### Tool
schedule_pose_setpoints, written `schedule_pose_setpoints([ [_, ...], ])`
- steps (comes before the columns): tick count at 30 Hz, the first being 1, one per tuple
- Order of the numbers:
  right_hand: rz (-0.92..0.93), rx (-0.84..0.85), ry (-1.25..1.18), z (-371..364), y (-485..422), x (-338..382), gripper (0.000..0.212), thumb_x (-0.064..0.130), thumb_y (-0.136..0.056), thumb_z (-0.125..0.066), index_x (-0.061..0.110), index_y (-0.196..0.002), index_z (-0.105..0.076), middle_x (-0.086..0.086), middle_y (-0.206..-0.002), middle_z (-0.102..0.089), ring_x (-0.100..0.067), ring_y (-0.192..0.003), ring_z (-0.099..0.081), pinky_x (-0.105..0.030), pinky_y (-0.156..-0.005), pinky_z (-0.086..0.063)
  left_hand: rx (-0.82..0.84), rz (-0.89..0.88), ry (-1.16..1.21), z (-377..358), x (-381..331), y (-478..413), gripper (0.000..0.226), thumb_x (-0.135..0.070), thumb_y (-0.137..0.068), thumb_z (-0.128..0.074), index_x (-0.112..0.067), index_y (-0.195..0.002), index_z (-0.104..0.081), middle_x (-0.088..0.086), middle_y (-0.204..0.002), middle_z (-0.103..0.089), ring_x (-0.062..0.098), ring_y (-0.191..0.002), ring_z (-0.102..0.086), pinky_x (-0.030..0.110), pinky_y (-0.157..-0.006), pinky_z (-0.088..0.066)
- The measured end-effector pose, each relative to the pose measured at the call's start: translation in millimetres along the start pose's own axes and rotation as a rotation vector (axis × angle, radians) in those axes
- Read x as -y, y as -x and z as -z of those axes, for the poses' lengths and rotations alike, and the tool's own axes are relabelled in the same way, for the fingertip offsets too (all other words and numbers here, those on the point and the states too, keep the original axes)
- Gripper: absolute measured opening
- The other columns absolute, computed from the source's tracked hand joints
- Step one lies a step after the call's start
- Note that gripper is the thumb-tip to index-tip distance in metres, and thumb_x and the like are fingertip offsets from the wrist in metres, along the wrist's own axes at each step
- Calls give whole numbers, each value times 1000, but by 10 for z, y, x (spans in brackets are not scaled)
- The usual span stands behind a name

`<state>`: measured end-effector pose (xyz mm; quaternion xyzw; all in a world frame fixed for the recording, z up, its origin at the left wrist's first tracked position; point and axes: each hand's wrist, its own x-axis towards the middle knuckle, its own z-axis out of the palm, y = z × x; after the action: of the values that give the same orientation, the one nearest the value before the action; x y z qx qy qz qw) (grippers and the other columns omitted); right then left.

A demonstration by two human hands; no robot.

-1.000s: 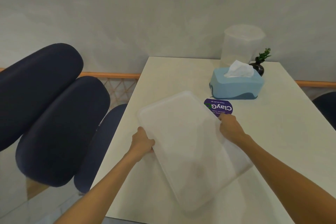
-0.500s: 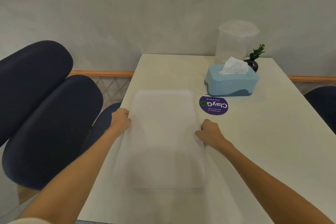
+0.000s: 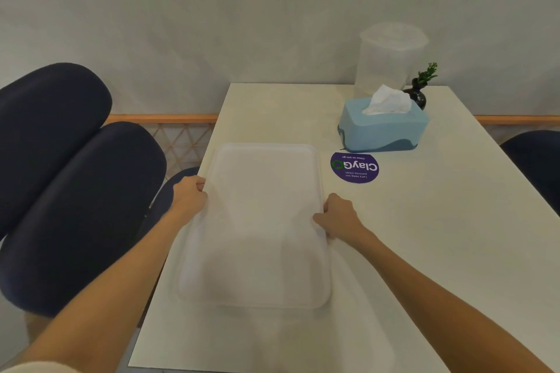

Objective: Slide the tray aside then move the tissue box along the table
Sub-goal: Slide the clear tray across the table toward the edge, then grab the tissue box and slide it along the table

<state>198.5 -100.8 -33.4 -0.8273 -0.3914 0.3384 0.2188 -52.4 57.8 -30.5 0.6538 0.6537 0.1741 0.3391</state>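
Observation:
A white translucent tray (image 3: pixel 260 221) lies flat along the left side of the white table (image 3: pixel 439 251), its long sides pointing away from me. My left hand (image 3: pixel 191 195) grips its left rim at the table's left edge. My right hand (image 3: pixel 339 216) grips its right rim. A light blue tissue box (image 3: pixel 383 127) with a white tissue sticking out stands at the far right of the table, well apart from both hands.
A round purple sticker (image 3: pixel 354 167) lies between the tray and the tissue box. Behind the box stand a clear plastic container (image 3: pixel 391 60) and a small dark vase with a green plant (image 3: pixel 419 94). Dark blue chairs (image 3: pixel 75 191) stand left, another (image 3: pixel 536 160) right.
The tray turned from a slanted position to straight and slid left toward the table's left edge, with both hands still holding its rims.

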Motion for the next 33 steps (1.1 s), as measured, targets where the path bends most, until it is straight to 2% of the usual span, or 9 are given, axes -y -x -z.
schedule_pose_setpoints([
  [4,-4,8,6,4,33,15,23,19,-84,-59,8,-92,-40,-10,-96,-52,-28,-78,-52,-23,-49,-35,22,-10,-11,10,38,-2,40,10,-88,-50,3,-127,-56,22,-125,-60,39,-117,-54,42,-99,-44],
  [7,-10,28,-19,31,67,5,19,19,-85,-58,8,-93,-45,-12,-94,-56,-29,-74,-56,-32,-62,-51,2,-23,-60,10,4,-23,43,4,-88,-53,-1,-131,-52,21,-129,-56,39,-117,-53,47,-98,-49],
  [10,-12,4,-30,169,73,-40,16,20,-87,-56,7,-97,-54,-13,-92,-64,-27,-70,-61,-37,-70,-55,-42,-110,-104,-26,-154,-75,45,-7,-88,-57,-6,-133,-51,22,-135,-49,40,-119,-51,51,-96,-49],
  [14,10,-109,-91,546,-13,-129,20,16,-87,-56,4,-103,-59,-16,-98,-65,-25,-67,-61,-24,-53,-46,-6,-244,-23,-174,-631,-47,39,-6,-89,-59,-4,-128,-56,22,-131,-53,36,-114,-56,40,-96,-45],
  [20,-10,-326,-159,1185,-321,-299,27,20,-87,-57,3,-108,-61,-18,-113,-65,-28,-90,-61,-27,-59,-47,132,-320,155,-588,-1384,51,37,-8,-89,-59,-7,-125,-58,15,-130,-57,29,-112,-58,29,-87,-45],
  [24,-28,-426,-246,1569,-588,-483,20,21,-90,-53,7,-104,-56,-17,-114,-62,-29,-92,-60,-33,-68,-46,211,-289,271,-953,-1819,86,37,-12,-90,-58,-7,-127,-58,13,-129,-58,24,-114,-55,25,-86,-40],
  [28,-75,-467,-334,1884,-886,-657,33,29,-96,-44,7,-120,-49,-17,-120,-57,-25,-90,-53,-28,-61,-42,279,-159,359,-1340,-2221,24,44,-25,-92,-56,-10,-133,-51,12,-133,-56,24,-113,-55,30,-93,-43],
  [31,-130,-480,-432,2091,-1139,-782,44,36,-97,-38,8,-130,-43,-16,-131,-52,-24,-97,-48,-35,-75,-42,320,-78,397,-1627,-2508,-25,58,-42,-93,-52,-15,-143,-38,9,-146,-46,27,-128,-49,40,-106,-43],
  [33,-173,-450,-491,2200,-1302,-846,51,42,-97,-35,10,-136,-39,-14,-140,-46,-26,-108,-48,-39,-87,-44,354,-52,412,-1800,-2657,-48,65,-49,-94,-46,-16,-148,-29,7,-152,-38,27,-134,-43,36,-99,-42],
])
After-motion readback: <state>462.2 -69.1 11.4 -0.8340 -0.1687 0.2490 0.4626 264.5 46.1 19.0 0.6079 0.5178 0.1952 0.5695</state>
